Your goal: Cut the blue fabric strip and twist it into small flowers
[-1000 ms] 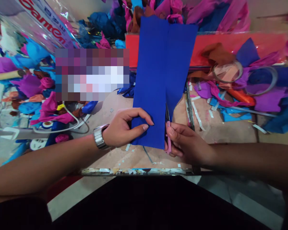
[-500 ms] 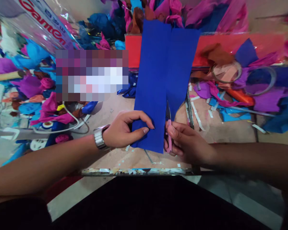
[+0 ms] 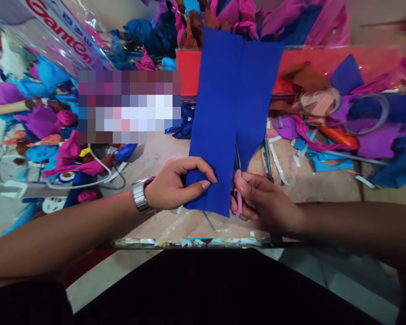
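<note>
A long sheet of deep blue paper or cloth (image 3: 216, 104) stretches from the table's front toward the back, with a slit running up from its near edge. My left hand (image 3: 176, 183), a metal watch at its wrist, has thumb and forefinger curled together on the sheet's left near part; the other fingers are hidden beneath. My right hand (image 3: 264, 198) is closed around the pink handles of small scissors (image 3: 237, 192). Their dark blades lie in the slit, nearly together, with blue material on both sides.
Crumpled coloured scraps (image 3: 47, 117) crowd the left and back of the table (image 3: 149, 225). A red plastic-wrapped pack (image 3: 325, 67) lies under the sheet's far end. Tape rings (image 3: 320, 101) sit at right. A printed plastic bag (image 3: 64, 36) is at back left, beside a blurred-out patch.
The scissor blades have closed slightly in the slit, and the sheet's far end has shifted a little to the right. Both hands stay nearly in place.
</note>
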A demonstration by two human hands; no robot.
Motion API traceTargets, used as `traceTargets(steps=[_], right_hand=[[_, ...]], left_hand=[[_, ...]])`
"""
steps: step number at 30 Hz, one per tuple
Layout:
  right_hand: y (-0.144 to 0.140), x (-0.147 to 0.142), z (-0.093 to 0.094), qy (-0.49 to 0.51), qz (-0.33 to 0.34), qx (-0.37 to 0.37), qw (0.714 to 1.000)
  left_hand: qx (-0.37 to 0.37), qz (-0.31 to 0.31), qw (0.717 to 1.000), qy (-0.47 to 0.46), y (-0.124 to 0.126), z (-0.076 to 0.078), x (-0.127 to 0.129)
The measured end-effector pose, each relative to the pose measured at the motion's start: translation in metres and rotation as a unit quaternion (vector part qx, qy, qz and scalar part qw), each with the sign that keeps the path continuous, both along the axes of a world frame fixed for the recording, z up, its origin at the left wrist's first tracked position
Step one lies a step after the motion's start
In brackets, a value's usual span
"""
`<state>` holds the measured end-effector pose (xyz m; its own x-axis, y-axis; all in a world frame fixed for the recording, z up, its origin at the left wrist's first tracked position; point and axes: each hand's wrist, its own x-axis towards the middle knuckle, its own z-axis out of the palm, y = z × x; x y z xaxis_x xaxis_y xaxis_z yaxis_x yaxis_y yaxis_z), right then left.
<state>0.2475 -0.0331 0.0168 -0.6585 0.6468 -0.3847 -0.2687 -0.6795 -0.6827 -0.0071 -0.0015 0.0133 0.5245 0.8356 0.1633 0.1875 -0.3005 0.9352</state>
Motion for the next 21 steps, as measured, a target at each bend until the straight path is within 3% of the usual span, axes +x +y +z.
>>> traceTargets(steps=[9, 21], right_hand=[[0.0008, -0.0009, -0.0017, 0.021, -0.005, -0.008, 1.000], [0.0015, -0.0006, -0.0011, 0.023, -0.010, 0.006, 1.000]], left_hand=[[0.010, 0.085, 0.996, 0.001, 0.0011, -0.0055, 0.0018], [-0.091, 0.087, 0.991, -0.052, -0.0004, -0.0076, 0.0046]])
